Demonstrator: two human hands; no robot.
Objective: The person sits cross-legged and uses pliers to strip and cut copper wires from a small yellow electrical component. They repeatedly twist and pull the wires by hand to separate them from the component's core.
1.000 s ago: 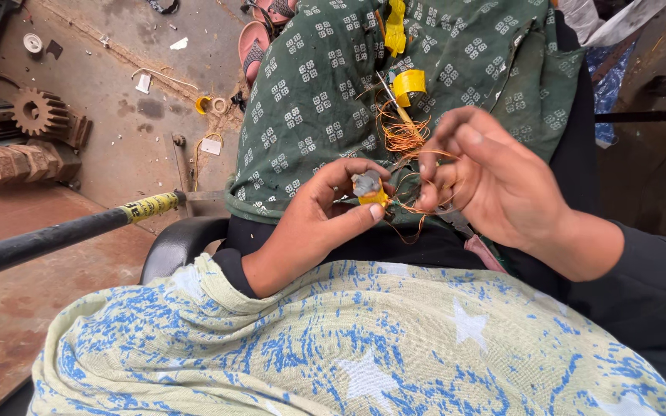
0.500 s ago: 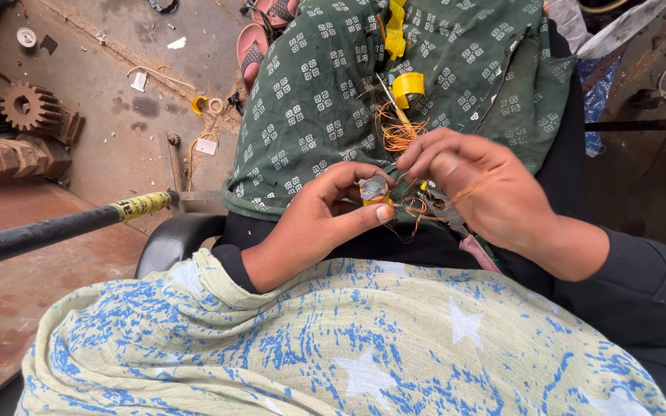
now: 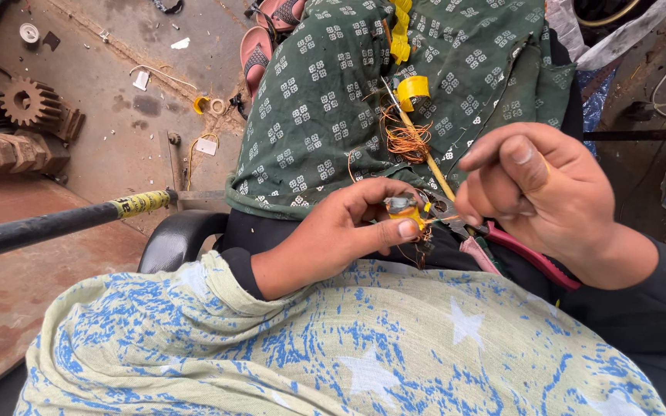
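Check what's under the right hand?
Under the right hand: red-handled pliers on the lap, jaws toward the small yellow part in the left hand's grip. Handle middles hidden.

I see a green patterned cloth (image 3: 325,108) spread over the lap, carrying a tangle of copper wire (image 3: 408,140), yellow tape pieces (image 3: 412,87) and a thin stick (image 3: 418,142). Red-handled pliers (image 3: 529,258) lie at its near edge. Beyond, the stained floor (image 3: 109,131) bears rusty gears (image 3: 28,104) and pink sandals (image 3: 260,46).
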